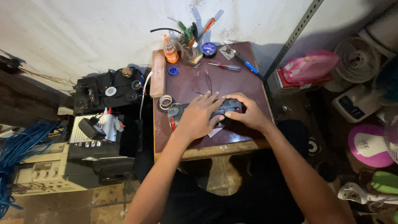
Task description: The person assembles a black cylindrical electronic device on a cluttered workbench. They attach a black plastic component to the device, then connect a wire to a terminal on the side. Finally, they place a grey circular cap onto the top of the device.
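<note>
A dark, flat gadget (226,108) with red end caps lies on the small dark-brown table (188,81). My left hand (199,118) rests palm-down across its left and middle part, fingers spread. At the gadget's right end my right hand (248,113) is curled around it, thumb pressing on its front edge. Most of the gadget is hidden under the two hands. A roll of pale tape (166,101) lies just left of my left hand.
At the table's back stand an orange bottle (170,50), a cup of tools (190,45), a blue round tin (209,49) and two screwdrivers (226,66). Electronic units (108,89) and blue cable (23,143) lie left. Fans and plastic goods (356,62) crowd the right.
</note>
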